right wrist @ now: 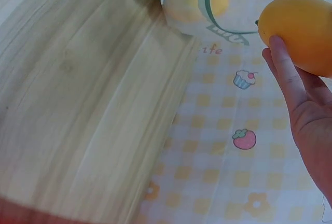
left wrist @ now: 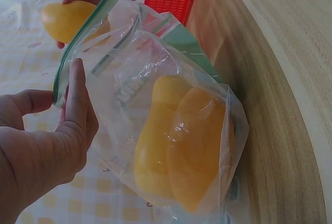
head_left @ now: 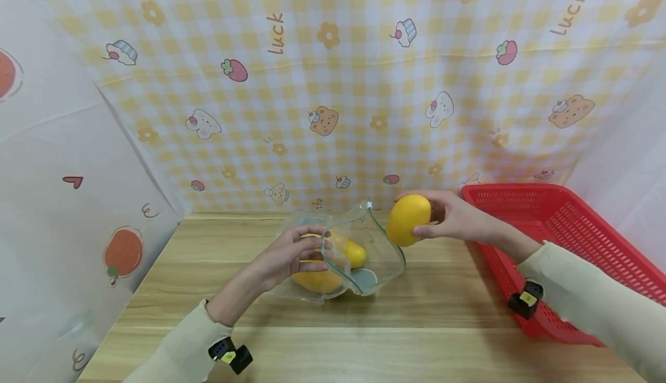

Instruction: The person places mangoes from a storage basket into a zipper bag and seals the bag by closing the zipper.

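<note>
A clear zip bag [head_left: 386, 261] with a green-edged mouth stands on the wooden table, its mouth gaping toward the right. Two yellow mangoes [left wrist: 196, 151] show through its plastic in the left wrist view, lying side by side. My left hand [head_left: 283, 258] pinches the rim of the bag between thumb and fingers. Just beyond the mouth, my right hand [head_left: 454, 215] grips another yellow mango [head_left: 409, 219] by its sides, above the table. In the head view this mango overlaps the bag's right edge.
A red plastic basket [head_left: 543, 191] with perforated walls stands at the right of the wooden table [head_left: 416, 342]. Behind the table hangs a yellow checked cloth [head_left: 359, 94] with printed cartoons. White printed sheeting [head_left: 47, 157] covers the left side.
</note>
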`<state>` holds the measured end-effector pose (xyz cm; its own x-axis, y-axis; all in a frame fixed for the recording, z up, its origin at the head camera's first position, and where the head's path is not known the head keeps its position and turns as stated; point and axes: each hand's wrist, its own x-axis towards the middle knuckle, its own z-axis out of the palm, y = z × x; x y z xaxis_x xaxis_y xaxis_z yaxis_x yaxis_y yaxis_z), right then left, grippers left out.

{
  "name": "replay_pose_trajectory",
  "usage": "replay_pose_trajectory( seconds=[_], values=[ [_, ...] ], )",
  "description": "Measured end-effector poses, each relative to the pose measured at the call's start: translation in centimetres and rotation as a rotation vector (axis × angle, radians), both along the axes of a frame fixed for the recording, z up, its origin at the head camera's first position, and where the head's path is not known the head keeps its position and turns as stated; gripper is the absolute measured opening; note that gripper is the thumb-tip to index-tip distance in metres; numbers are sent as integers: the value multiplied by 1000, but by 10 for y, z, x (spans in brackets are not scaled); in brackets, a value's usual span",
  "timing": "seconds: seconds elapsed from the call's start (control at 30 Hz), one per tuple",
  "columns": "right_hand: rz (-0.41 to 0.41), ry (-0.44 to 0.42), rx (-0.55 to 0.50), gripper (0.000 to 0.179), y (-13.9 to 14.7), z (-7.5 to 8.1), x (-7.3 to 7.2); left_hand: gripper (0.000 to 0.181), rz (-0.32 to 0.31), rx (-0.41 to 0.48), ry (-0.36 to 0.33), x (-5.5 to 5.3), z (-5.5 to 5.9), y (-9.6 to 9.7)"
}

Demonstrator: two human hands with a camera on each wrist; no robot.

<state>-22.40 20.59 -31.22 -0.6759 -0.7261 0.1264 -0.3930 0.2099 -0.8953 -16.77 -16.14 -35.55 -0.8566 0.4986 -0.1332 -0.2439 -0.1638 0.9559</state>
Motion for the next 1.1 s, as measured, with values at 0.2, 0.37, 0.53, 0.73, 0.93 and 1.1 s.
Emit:
replay_pose_trajectory(
  seconds=[0.2, 0.37, 0.53, 0.73, 0.93, 1.1],
  values=[
    [32, -2, -43, 57, -8, -2, 3, 39, -14, -4, 14, -2, -1, 0],
    [23, 6, -57, 58, -15, -2, 6, 39, -16, -3, 19, -3, 0, 1],
    [30, 20, -59, 58, -22, -3, 8, 39, -14, 0, 19, -3, 5, 4],
    [30, 18, -48, 57, -32, -2, 10, 39, -7, 10, 21, -4, 10, 6],
    [26, 31, -21, 57, -43, -5, 11, 39, -7, -4, 34, -4, 12, 6],
    [53, 64, -8, 58, -53, -8, 11, 41, -5, -6, 45, -4, 14, 6]
  ],
)
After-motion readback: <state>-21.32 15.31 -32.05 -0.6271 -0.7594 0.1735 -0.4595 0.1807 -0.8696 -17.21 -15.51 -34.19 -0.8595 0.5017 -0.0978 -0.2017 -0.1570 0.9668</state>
